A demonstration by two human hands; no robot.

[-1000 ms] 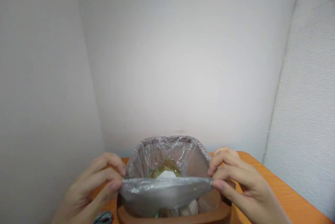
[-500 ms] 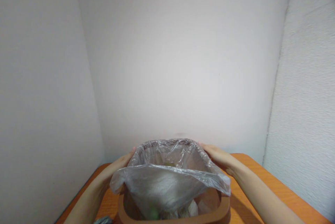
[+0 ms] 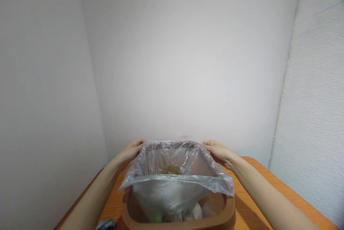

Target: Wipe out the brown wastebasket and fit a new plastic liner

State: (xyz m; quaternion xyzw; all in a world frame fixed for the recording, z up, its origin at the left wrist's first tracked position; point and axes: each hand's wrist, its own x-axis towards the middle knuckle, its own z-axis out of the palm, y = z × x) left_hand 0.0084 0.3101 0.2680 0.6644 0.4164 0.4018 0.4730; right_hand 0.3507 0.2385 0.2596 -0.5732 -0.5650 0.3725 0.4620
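A brown plastic trash bin stands on the table in front of me, lined with a clear plastic bag. The bag's far edge is folded over the back rim, while its near edge hangs loose inside the front rim. Through the film show a green thing and pale crumpled scraps, too blurred to name. At the far left corner my left hand pinches the bag's edge with curled fingers. My right hand grips the bag at the far right corner; its fingertips are partly hidden.
The orange-brown wooden table reaches back to a white wall, with walls on both sides too. A dark greyish bundle lies left of the bin at the bottom edge of the view.
My left hand has risen and moved to the back corner, its fingers now curled on the bag's edge. My right hand has shifted slightly upward. The bag's loose near edge has dropped a little.
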